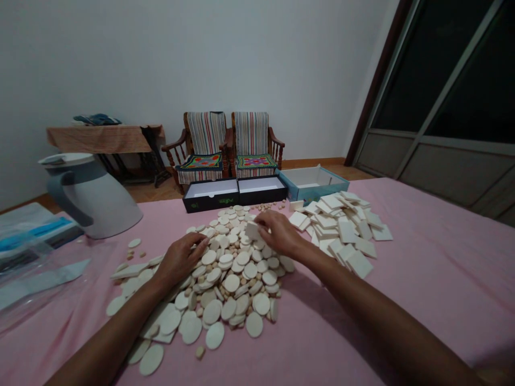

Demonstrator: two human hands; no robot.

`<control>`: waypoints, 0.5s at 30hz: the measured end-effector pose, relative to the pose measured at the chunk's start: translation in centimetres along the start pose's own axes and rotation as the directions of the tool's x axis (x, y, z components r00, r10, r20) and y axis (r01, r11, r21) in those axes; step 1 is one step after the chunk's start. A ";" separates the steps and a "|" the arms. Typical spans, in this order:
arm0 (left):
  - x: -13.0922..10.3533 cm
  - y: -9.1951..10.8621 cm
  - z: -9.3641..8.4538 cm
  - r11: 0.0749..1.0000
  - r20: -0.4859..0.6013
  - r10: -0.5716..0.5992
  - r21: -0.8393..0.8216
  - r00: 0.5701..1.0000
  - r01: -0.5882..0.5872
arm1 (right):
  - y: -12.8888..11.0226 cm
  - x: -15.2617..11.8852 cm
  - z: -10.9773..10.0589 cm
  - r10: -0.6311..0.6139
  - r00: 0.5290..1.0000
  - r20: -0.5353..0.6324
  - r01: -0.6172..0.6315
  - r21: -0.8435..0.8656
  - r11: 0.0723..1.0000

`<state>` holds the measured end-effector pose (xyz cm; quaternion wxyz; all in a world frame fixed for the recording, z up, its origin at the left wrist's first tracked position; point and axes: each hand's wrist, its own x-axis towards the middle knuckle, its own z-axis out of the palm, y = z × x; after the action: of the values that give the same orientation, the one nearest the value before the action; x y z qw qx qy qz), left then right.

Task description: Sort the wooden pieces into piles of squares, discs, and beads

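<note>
A broad heap of pale wooden discs (231, 283), with small wooden cubes mixed in, spreads over the pink cloth. At the heap's far right side, my right hand (277, 230) is closed on a square wooden tile (252, 231), pinched between thumb and fingers. My left hand (180, 261) lies on the left side of the heap, palm down. Its fingers reach over the discs, slightly apart, with nothing seen in them. Some square tiles also lie under the discs near my left forearm. To the right is a separate pile of square wooden tiles (340, 222).
Behind the heap stand two black box trays (211, 202) and a light blue box (309, 192). A grey and white jug (102, 201) is at left, beside clear plastic packaging (40, 279). A pink cloth (434, 268) covers the surface. Two wooden armchairs (207, 139) stand beyond.
</note>
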<state>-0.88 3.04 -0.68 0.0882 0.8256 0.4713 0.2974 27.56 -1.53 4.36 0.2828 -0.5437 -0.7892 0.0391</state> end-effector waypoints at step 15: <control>0.2 -0.5 0.2 0.999 0.012 -0.054 0.001 0.998 0.054 | 21.7 -10.8 -10.0 0.647 0.336 -0.684 -0.752 0.219 0.622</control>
<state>-1.05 3.49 -1.02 0.0987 0.8145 0.4929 0.2897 53.30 -4.65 0.39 0.4799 -0.8159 -0.3034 -0.1094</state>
